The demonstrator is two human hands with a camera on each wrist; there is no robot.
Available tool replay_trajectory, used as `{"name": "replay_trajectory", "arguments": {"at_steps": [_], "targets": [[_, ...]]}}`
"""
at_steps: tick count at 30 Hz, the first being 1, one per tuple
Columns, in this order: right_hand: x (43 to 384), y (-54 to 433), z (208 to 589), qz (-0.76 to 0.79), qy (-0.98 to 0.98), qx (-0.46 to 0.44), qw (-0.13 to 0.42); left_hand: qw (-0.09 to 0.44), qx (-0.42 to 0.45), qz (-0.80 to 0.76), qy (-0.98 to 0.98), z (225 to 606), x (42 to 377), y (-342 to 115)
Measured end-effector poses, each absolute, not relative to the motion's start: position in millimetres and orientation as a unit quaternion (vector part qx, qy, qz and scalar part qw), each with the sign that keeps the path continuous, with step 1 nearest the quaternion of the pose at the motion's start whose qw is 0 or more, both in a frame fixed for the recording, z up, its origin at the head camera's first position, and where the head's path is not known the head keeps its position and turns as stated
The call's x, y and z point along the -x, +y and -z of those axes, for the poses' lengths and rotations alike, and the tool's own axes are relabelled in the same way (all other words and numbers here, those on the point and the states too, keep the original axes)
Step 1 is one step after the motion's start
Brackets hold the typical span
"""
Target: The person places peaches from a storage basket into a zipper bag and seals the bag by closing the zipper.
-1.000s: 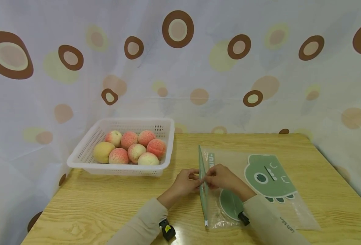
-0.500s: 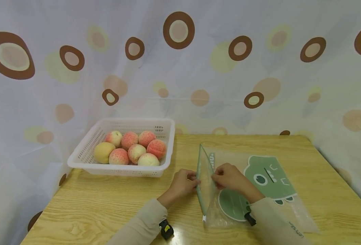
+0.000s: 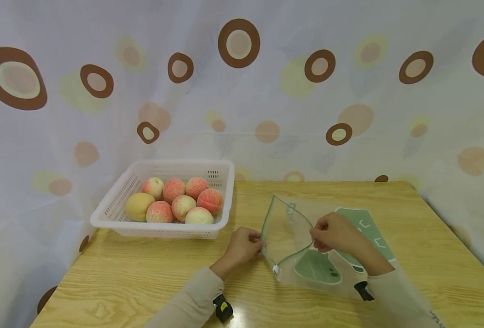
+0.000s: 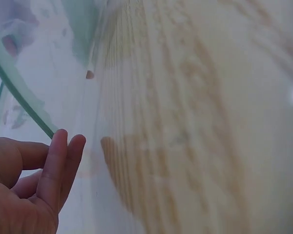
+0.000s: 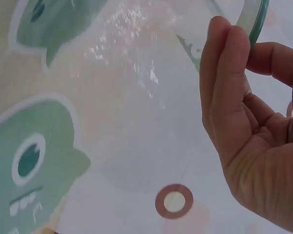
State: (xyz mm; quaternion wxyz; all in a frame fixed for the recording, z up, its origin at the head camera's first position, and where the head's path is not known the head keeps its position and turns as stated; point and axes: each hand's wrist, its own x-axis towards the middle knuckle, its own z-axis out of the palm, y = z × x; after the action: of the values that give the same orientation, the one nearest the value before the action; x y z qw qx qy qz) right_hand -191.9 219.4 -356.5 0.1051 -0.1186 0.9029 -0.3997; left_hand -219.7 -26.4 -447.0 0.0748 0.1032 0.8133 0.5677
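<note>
A clear zipper bag with green cartoon prints lies on the wooden table, its green-edged mouth spread wide toward the left. My left hand pinches the left rim of that mouth; in the left wrist view the green rim runs down into the fingertips. Opposite it, my right hand pinches the right rim between thumb and fingers, as the right wrist view shows with the rim at the fingertips. A white slider sits at the near end of the zipper. Nothing is visible inside the bag.
Left of the bag stands a white plastic basket holding several peaches and one yellow round fruit. A patterned curtain hangs behind the wooden table.
My right hand has moved right, pulling its rim away from the left one. The bag's mouth has gone from nearly flat to wide. My left hand has barely moved.
</note>
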Motion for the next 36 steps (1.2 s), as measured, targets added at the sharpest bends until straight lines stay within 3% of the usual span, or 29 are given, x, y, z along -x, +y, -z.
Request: {"name": "replay_trajectory", "arguments": {"at_steps": [8, 16, 28, 36], "targets": [[184.6, 244.2, 337.8, 0.381, 0.915, 0.086, 0.097, 0.091, -0.08, -0.6, 0.791, 446.2, 218.9, -28.8], [178.5, 263.3, 319.2, 0.385, 0.917, 0.05, 0.088, 0.065, -0.103, -0.598, 0.792, 439.2, 217.5, -32.8], [190.4, 224.9, 351.8, 0.409, 0.903, 0.1, 0.085, 0.049, -0.119, -0.571, 0.811, 440.6, 218.7, -21.6], [202.3, 197.6, 370.4, 0.445, 0.883, 0.097, 0.111, 0.068, -0.113, -0.575, 0.807, 443.7, 223.0, -19.8]]}}
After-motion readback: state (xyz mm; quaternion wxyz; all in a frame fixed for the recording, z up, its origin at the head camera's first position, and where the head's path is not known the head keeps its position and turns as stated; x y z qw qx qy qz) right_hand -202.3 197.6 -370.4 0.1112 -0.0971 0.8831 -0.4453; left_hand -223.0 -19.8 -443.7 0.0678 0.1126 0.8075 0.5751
